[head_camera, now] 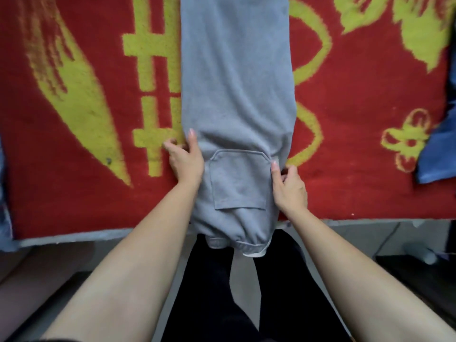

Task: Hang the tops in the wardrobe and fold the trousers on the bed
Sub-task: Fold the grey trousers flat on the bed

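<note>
Forearms [138, 267]: bare, both reaching forward over the near edge of the bed [74, 239].
Waistband [237, 240]: elastic end of the grey trousers [237, 95], hanging just over that edge.
Left hand [185, 164]: thumb flat on top of the trousers' left side edge, fingers curled beside it, apparently tucked under in a pinch.
Right hand [290, 188]: pinches the right side edge beside the patch pocket [239, 181].
Position: flat on the red-and-yellow blanket [86, 95], legs stacked.
Axis: long, running straight away from the person, with the waist near and the leg ends out of frame.
Handling: soft, light and limp jersey, likely to sag and crease. It is best taken at both side edges together.
Blue cloth [436, 149]: far right.
</note>
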`<move>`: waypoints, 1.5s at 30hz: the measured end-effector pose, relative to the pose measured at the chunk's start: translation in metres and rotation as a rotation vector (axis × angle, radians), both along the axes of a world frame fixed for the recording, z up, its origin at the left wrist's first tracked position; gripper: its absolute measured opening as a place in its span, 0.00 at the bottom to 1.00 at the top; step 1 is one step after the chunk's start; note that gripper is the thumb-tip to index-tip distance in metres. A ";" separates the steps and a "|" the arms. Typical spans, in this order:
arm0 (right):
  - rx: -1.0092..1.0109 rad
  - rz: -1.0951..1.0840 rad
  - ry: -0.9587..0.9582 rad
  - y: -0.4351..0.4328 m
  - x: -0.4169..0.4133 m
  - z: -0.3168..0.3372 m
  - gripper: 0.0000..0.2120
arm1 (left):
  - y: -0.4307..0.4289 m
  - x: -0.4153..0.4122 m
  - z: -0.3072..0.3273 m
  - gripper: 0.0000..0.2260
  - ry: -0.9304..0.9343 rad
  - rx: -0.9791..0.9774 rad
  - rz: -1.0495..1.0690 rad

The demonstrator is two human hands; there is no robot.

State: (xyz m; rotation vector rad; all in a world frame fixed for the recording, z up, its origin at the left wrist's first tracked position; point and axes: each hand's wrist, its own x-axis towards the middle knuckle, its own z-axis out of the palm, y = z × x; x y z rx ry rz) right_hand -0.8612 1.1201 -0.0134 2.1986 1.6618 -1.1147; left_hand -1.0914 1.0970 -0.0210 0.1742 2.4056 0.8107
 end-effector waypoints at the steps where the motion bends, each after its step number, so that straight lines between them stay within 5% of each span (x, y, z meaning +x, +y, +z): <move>1: -0.041 0.005 -0.008 -0.012 0.005 0.001 0.27 | -0.010 0.002 -0.001 0.23 -0.008 -0.021 -0.095; 8: -0.233 0.074 -0.115 -0.099 0.031 0.010 0.33 | -0.135 0.047 0.005 0.27 -0.094 -0.205 -0.395; 13: -0.280 -0.114 0.152 -0.137 0.047 0.010 0.23 | -0.183 0.066 0.008 0.21 -0.523 -0.091 -0.212; 16: -0.262 -0.230 0.288 -0.136 0.052 0.013 0.22 | -0.196 0.070 0.014 0.13 -0.559 -0.010 -0.243; 21: -0.362 -0.443 0.533 -0.141 0.067 0.041 0.25 | -0.217 0.093 0.045 0.16 -0.709 0.131 -0.105; 29: -0.364 -0.396 0.720 -0.187 0.123 0.117 0.22 | -0.272 0.160 0.123 0.14 -0.534 0.199 0.001; 38: -0.425 -0.403 0.641 -0.238 0.177 0.133 0.19 | -0.324 0.209 0.145 0.14 -0.711 0.160 0.127; 45: -0.205 -0.362 0.684 -0.208 0.162 0.140 0.29 | -0.294 0.191 0.143 0.27 -0.534 0.251 0.075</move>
